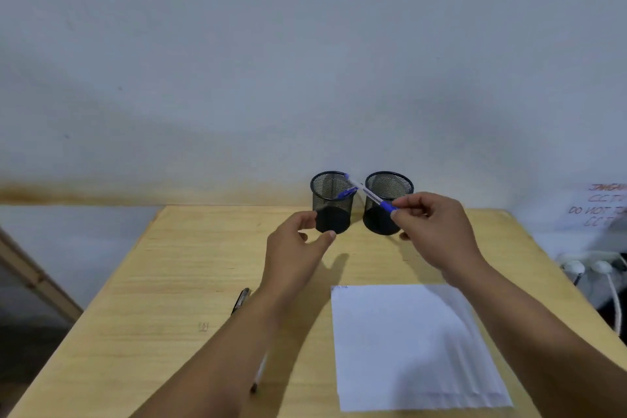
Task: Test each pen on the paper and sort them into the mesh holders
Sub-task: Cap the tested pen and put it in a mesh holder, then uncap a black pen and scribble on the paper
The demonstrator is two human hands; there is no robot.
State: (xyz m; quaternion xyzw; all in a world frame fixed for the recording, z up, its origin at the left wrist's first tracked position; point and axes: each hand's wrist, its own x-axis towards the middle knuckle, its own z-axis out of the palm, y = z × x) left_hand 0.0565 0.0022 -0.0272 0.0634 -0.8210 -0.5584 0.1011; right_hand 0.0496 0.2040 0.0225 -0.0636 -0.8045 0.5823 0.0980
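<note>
Two black mesh holders stand side by side at the back of the wooden table, the left holder [331,202] and the right holder [386,202]. My right hand [432,226] pinches a blue and white pen [368,193] by its tip end; the pen's cap end points up and left over the rim of the left holder. My left hand [298,241] hovers just in front of the left holder with fingers relaxed, holding nothing. A white sheet of paper [410,346] lies near the front right, with small marks at its top left corner.
A dark pen [241,300] and a white pen [259,372] lie on the table [169,282], partly hidden by my left forearm. White plugs and cables [597,270] sit off the table's right edge. A wall rises right behind the holders.
</note>
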